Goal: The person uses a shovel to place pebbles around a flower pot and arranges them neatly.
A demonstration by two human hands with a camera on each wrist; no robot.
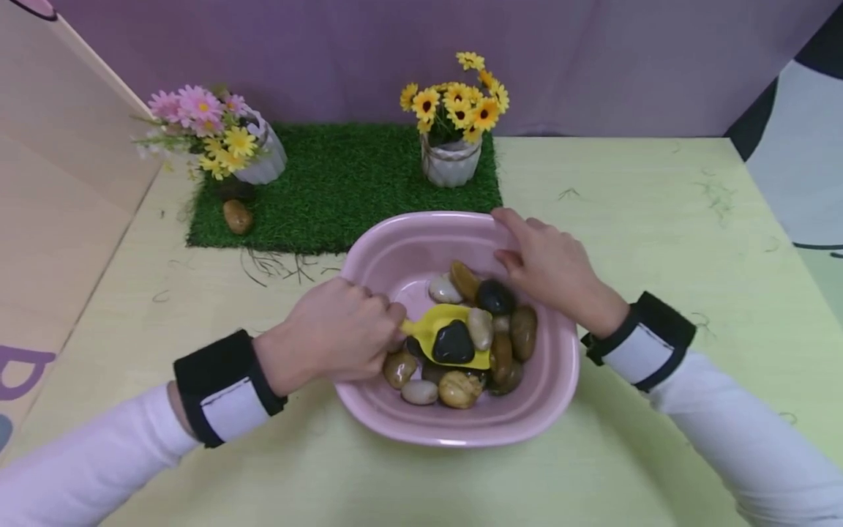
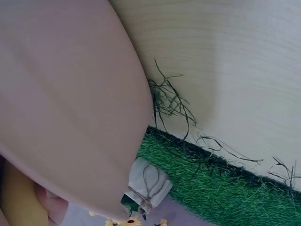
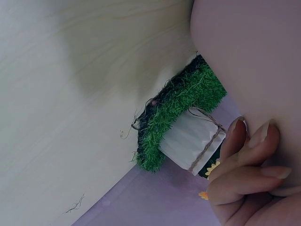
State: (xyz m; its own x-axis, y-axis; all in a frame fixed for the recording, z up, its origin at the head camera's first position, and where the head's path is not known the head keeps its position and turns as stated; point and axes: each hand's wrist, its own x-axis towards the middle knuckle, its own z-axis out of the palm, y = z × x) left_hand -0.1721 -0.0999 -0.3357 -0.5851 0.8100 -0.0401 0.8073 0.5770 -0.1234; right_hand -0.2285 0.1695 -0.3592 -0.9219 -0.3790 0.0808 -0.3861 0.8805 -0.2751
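Note:
My left hand (image 1: 339, 329) reaches over the left rim of a pink basin (image 1: 461, 441) and grips the handle of a small yellow shovel (image 1: 429, 320). On the shovel's blade lie a black stone (image 1: 453, 342) and a pale stone (image 1: 479, 328). Several brown, tan, white and black stones (image 1: 460, 389) sit beneath and around it in the basin. With thumb inside and fingers outside, my right hand (image 1: 553, 263) holds the basin's far right rim. In the right wrist view its fingers (image 3: 247, 165) press the basin's outer wall (image 3: 254, 56). The shovel's handle is mostly hidden by my left fist.
Behind the basin lies a green artificial grass mat (image 1: 329, 190). A white pot of yellow flowers (image 1: 451, 162) stands on it, and another pot with pink and yellow flowers (image 1: 262, 154) leans at the left. Near that pot is a brown stone (image 1: 237, 217). Loose grass strands (image 1: 276, 267) litter the table.

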